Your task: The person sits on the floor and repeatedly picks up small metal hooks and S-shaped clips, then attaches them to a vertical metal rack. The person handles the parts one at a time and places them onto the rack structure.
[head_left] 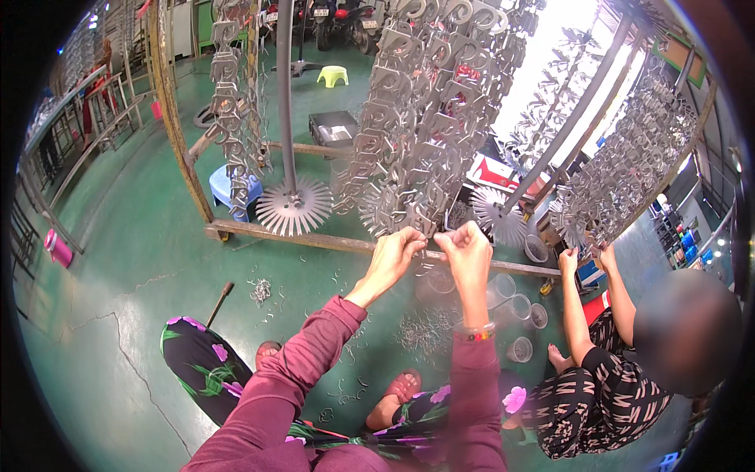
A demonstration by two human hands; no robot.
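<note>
My left hand [395, 258] is pinched closed at the bottom of a tall hanging curtain of grey metal parts [421, 118], which are flat plates with curved hooks, linked in strands. Close beside it, my right hand [469, 253] is also pinched, fingertips turned toward the left hand's. Whatever lies between the fingers is too small to make out. Above the right fingertips hangs a dark bent piece of metal [448, 218]. Beneath both hands, a pile of small wire hooks [425, 330] lies on the green floor.
A wooden frame rail [314, 240] runs just behind my hands. Round slotted metal discs [295, 206] hang on poles. Clear plastic cups [517, 307] stand at the right, near a co-worker's hands [586, 259] at another hanging cluster [629, 157]. A blue stool [234, 189] stands behind the frame.
</note>
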